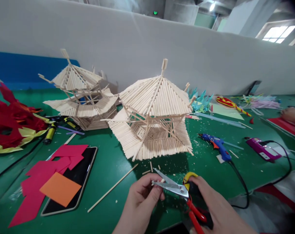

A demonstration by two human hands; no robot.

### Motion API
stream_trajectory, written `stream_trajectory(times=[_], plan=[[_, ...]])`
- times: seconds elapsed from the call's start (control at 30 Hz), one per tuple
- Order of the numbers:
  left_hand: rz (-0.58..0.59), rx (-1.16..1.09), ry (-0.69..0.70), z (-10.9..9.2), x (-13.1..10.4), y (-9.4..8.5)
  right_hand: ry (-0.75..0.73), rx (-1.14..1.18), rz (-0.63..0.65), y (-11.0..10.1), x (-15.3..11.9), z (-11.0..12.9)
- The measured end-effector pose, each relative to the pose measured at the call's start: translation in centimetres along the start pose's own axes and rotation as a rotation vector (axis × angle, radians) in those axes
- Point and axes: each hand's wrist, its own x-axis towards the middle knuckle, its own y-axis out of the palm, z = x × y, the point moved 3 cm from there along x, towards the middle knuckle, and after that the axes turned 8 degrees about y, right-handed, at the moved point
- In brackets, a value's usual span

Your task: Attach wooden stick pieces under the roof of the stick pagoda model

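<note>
My right hand point(212, 200) grips a pair of scissors point(173, 187) with red and yellow on the handles, their blades spread apart. Between the blades, my left hand point(144, 196) pinches a short piece of wooden stick point(162, 180), mostly covered by the fingers. Just beyond both hands stands a pavilion model point(159, 97) built from thin wooden sticks, with a pointed roof over a wide lower platform. On the green table point(106, 169), a long wooden stick point(113, 188) lies left of my left hand. Small stick offcuts point(151, 166) are scattered before the model.
Another stick pavilion point(81, 107) stands at back left, near red paper work point(13, 120). Pink and orange paper point(61, 188) overlaps a tablet-like device point(89, 172). On the right are a blue glue gun point(217, 146) and a corded purple device point(263, 149). Another person's hand point(293, 117) appears far right.
</note>
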Motion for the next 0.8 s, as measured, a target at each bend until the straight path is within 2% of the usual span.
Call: stream_trajectory(times=[0.13,0.57,0.8], plan=[[0.012,0.020,0.025,-0.24,-0.25,-0.02,-0.007,0.026,0.005,-0.33,0.08,0.68],[0.033,0.038,0.092,-0.69,0.13,-0.57,-0.029,0.089,0.060,0.06,0.30,0.48],[0.052,0.025,0.113,-0.58,0.20,-0.75,0.035,0.021,0.131,0.40,0.62,0.33]])
